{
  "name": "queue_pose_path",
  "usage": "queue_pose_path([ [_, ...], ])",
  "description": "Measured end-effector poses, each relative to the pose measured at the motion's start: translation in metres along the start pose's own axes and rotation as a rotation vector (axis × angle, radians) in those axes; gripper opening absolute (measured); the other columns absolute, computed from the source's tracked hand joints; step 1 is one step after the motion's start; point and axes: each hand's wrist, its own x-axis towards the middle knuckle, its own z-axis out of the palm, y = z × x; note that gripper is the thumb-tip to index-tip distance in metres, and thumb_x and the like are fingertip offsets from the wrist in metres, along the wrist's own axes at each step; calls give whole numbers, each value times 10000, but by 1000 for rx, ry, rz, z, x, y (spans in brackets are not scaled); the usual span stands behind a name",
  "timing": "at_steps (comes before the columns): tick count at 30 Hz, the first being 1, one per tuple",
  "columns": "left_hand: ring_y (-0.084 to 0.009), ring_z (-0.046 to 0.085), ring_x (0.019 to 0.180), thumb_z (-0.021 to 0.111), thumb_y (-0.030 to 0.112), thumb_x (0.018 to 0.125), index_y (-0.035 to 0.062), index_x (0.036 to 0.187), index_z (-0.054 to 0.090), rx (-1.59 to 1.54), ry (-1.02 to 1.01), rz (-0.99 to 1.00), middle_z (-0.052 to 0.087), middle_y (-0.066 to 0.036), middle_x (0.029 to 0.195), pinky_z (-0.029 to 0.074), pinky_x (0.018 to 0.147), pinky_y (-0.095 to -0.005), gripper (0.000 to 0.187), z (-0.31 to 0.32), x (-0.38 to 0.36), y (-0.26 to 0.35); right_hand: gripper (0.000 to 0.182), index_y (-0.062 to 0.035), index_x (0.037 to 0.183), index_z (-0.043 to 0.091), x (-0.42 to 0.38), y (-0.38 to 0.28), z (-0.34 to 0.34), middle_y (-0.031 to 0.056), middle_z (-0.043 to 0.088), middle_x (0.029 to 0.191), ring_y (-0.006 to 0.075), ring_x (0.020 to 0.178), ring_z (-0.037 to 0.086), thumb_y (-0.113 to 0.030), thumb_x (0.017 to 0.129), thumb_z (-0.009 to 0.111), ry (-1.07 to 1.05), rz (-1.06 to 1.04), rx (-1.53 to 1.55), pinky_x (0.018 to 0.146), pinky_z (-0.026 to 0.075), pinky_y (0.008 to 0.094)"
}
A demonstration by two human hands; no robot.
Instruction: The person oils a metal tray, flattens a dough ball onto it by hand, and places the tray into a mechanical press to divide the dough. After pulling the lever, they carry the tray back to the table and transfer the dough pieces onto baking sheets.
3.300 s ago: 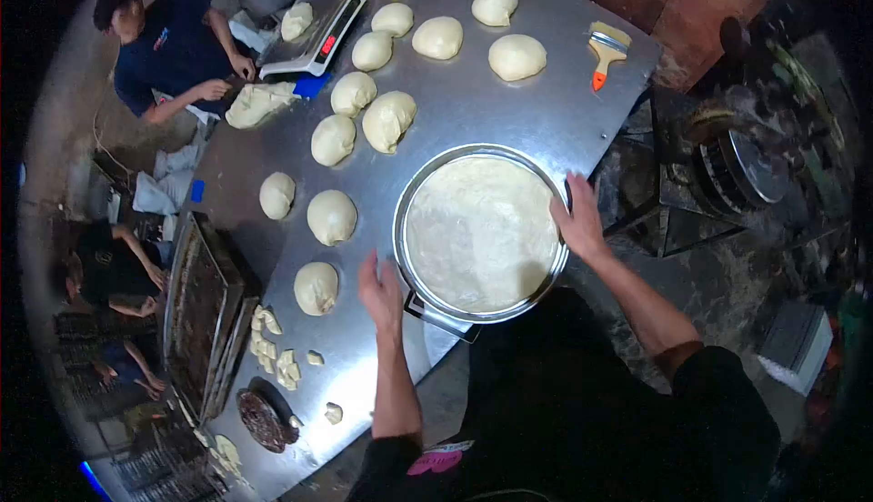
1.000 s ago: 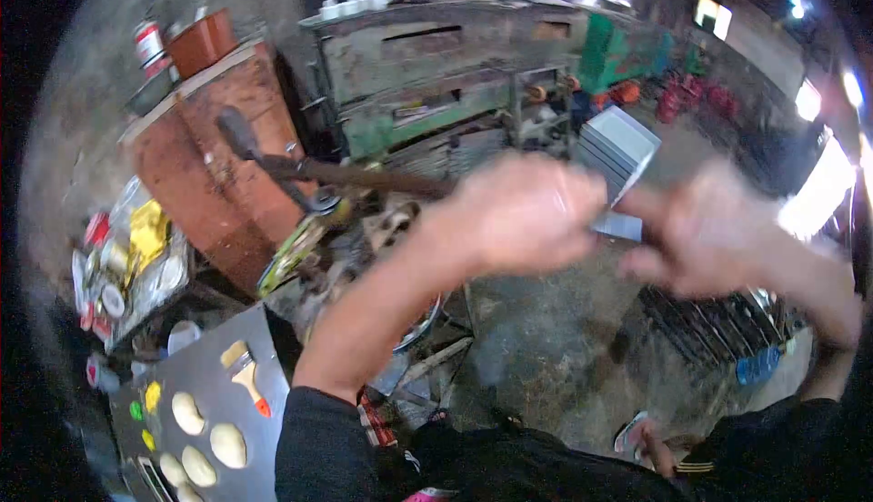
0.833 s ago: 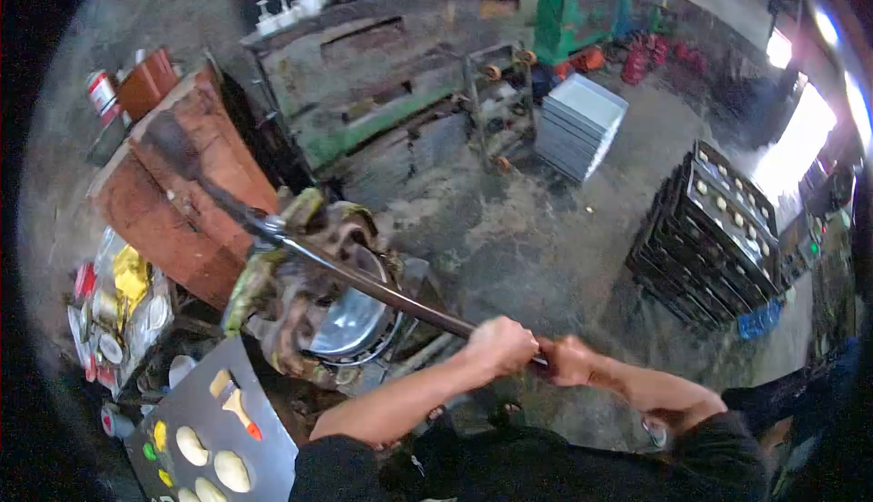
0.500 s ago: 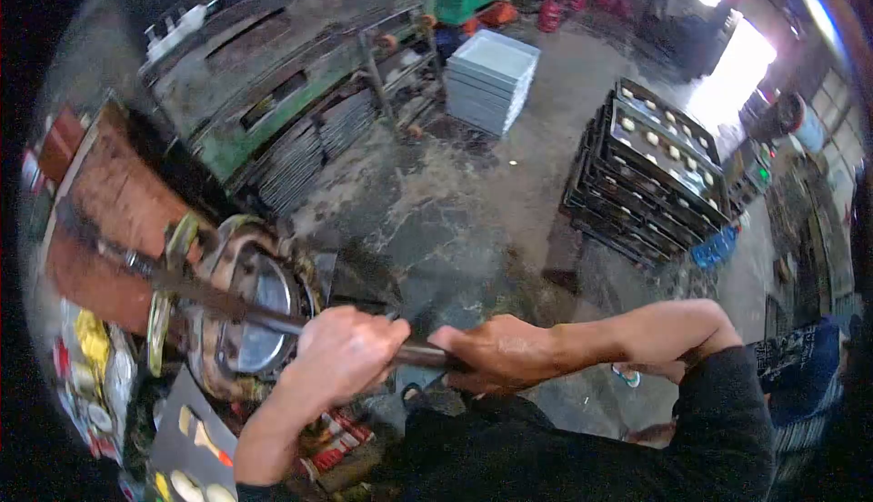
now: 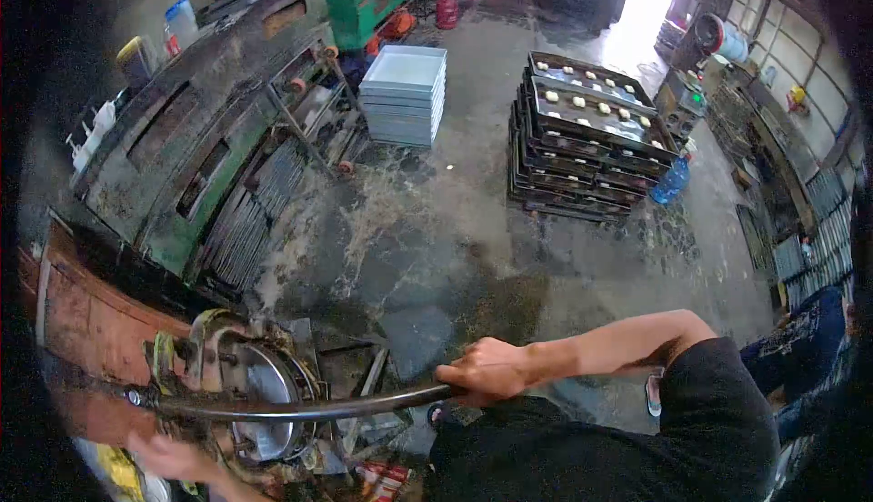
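Observation:
My right hand (image 5: 491,370) is wrapped round the near end of a long dark metal lever bar (image 5: 346,408). The bar runs leftward across the front of a machine. Off the bar, my left hand (image 5: 173,458) hangs lower left, slightly blurred, with its fingers stretched out and nothing visible in it. Behind the bar sits the machine's worn metal frame (image 5: 218,338), holding a round shiny metal bowl (image 5: 265,384) partly covered by the bar. A reddish-brown wooden board (image 5: 86,320) stands to the left of the machine.
Black trays (image 5: 591,152) with pale dough pieces are stacked on the floor at right. Grey-white trays (image 5: 405,93) stand further back. A blue water bottle (image 5: 671,182) touches the black stack's side. Another person's leg (image 5: 800,338) shows at far right.
My left hand has let go of the bar and moved down and left. My right hand still grips it. The view has turned rightward.

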Motion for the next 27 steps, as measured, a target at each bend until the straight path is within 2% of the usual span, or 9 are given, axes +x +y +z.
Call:
queue_pose_path([
  [1, -360, 524, 1184, 451, 142, 995, -78, 1340, 423, 12, -24, -330, 525, -256, 1288, 401, 1039, -426, 410, 5, 6, -29, 324, -62, 955, 443, -1, -3, 0, 145, 585, 723, 374, 657, 599, -303, 853, 632, -55, 46, 25, 563, 473, 473],
  [2, -349, 525, 1176, 450, 151, 999, -85, 1354, 401, 9, 228, -105, 514, -252, 1299, 384, 1043, -441, 429, 49, -14, -109, 308, -64, 960, 444, 2, -5, 1, 148, 593, 734, 373, 664, 602, -294, 859, 623, -100, 91, 50, 563, 473, 474],
  [4, -337, 481, 1221, 477, 264, 978, -59, 1320, 440, -559, 141, -212, 501, -237, 1301, 373, 1049, -423, 473, -16, 49, 49, 295, -67, 963, 444, 8, -5, -2, 142, 598, 729, 371, 652, 603, -292, 868, 610, -115, 129, 43, 549, 473, 471],
  [6, -262, 443, 1218, 562, 239, 918, -7, 1340, 398, -1027, -704, -301, 494, -174, 1296, 338, 1058, -375, 515, -29, 49, 139, 283, -70, 965, 444, 11, 0, -3, 135, 602, 724, 369, 641, 603, -291, 877, 597, -159, 161, 37, 534, 473, 468],
  [8, -234, 580, 1001, 627, 264, 828, 26, 989, 603, -973, -1268, 989, 634, -117, 981, 482, 834, -372, 288, -94, 45, 263, 277, -66, 1054, 438, 12, 14, 5, 151, 601, 655, 399, 642, 627, -175, 831, 560, -142, 94, 46, 524, 476, 495],
  [10, -178, 643, 572, 627, 164, 735, 85, 741, 614, -637, -1115, 1176, 638, -44, 660, 511, 573, -296, 80, -75, -57, 289, 219, -100, 1035, 446, 10, 62, 80, 141, 585, 615, 375, 577, 615, -172, 845, 528, -28, 1, 32, 490, 460, 489],
  [22, -224, 635, 552, 649, 168, 700, 118, 659, 574, -795, -1185, 1050, 600, -48, 579, 484, 556, -359, 99, -102, 26, 282, 353, -79, 1012, 423, 19, -5, -21, 159, 558, 580, 423, 569, 578, -321, 847, 620, -119, 3, 174, 505, 460, 514],
  [26, -224, 637, 540, 618, 134, 710, 119, 657, 590, -636, -1138, 1060, 615, -45, 588, 534, 623, -363, 61, -72, -74, 299, 393, -83, 1036, 464, 25, 67, 75, 168, 611, 635, 417, 626, 617, -381, 829, 616, -254, 77, 197, 566, 510, 530],
  [27, -223, 644, 556, 617, 137, 714, 118, 671, 592, -593, -1165, 1055, 626, -48, 607, 536, 644, -361, 53, -75, -71, 297, 370, -101, 1038, 470, 13, 77, 81, 176, 622, 655, 407, 616, 622, -393, 851, 597, 45, -120, 134, 558, 515, 524],
])
